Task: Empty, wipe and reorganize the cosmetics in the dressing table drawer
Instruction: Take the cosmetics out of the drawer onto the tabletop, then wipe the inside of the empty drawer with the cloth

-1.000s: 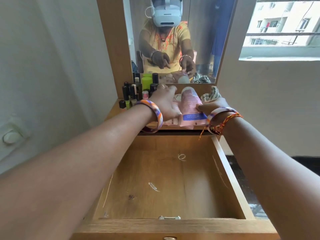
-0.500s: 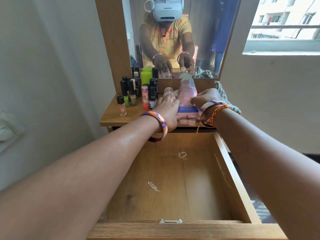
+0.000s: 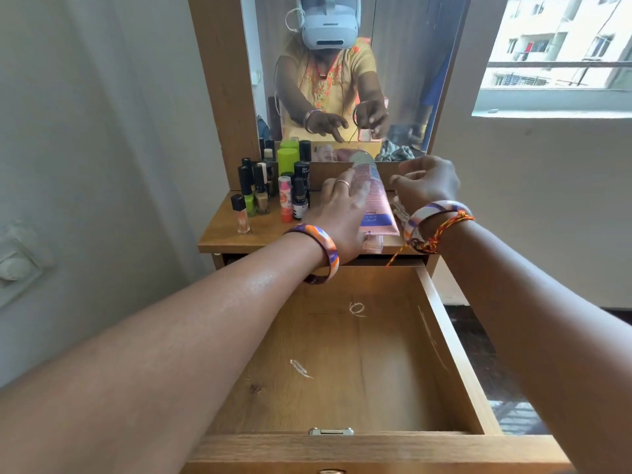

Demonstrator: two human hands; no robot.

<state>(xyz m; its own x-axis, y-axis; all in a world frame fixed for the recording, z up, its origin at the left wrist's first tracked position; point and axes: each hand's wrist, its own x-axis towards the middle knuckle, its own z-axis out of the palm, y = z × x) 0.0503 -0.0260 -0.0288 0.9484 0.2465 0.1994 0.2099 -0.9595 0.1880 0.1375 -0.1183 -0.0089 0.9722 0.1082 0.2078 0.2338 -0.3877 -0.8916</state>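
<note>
**Reaching over the pulled-out drawer to the tabletop**

Reaching from the lower left of the head view, the left hand (image 3: 337,213) lies with straight, spread fingers against the left side of a pink tube (image 3: 372,200), which lies flat at the centre of the dressing table top (image 3: 219,239), its cap toward the mirror (image 3: 393,80). The right hand (image 3: 427,184), just right of the tube, is raised with its fingers curled; in the mirror its fingertips seem to pinch something small, but what it is I cannot tell. Both wrists carry patterned bangles. A cluster of nail polish bottles (image 3: 254,193) and other small cosmetics, among them a green-capped bottle (image 3: 287,160), stands upright at centre left of the frame, well left of the tube. A checked cloth (image 3: 398,150) shows only in the mirror, at upper centre right. The drawer (image 3: 342,354) fills the lower centre of the frame, pulled out, with bare wood and a few white smears on its floor.
</note>
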